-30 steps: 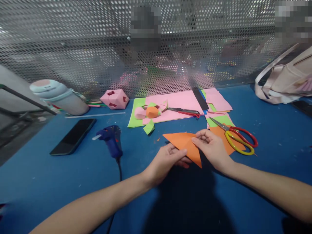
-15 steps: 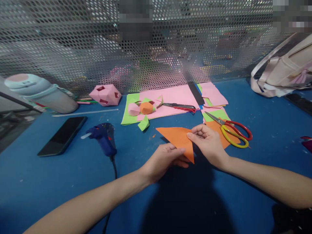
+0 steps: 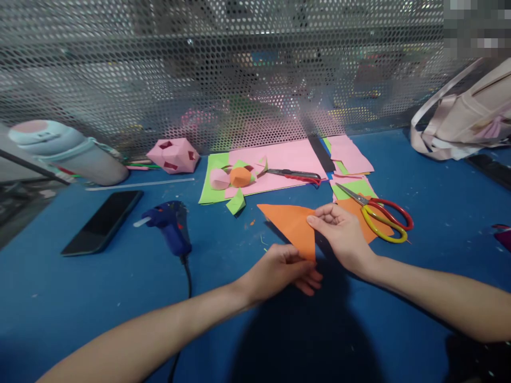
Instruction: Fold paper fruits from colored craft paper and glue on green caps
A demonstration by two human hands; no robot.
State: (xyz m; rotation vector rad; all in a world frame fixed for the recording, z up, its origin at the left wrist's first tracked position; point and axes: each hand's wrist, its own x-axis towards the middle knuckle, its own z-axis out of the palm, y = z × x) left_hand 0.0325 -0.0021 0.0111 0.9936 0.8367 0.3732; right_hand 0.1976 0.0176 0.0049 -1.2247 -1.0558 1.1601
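An orange paper triangle (image 3: 290, 222) is held just above the blue table (image 3: 99, 287), in front of me. My left hand (image 3: 281, 271) pinches its near lower tip, fingers closed around the point. My right hand (image 3: 339, 234) pinches the triangle's right corner between thumb and forefinger, the other fingers curled. Red and yellow scissors (image 3: 379, 213) lie just right of my right hand on orange and green paper scraps.
A blue glue gun (image 3: 170, 226) with its cord lies left of my hands, a black phone (image 3: 101, 221) farther left. Pink and green sheets (image 3: 279, 165), small paper shapes, a cutter (image 3: 295, 174), a pink paper polyhedron (image 3: 172, 155), a bottle (image 3: 67, 151) and a pink bag (image 3: 467, 122) line the perforated back panel.
My left hand slid down towards me along the triangle to its lower tip. The triangle now stands a little steeper. My right hand kept its grip on the right corner.
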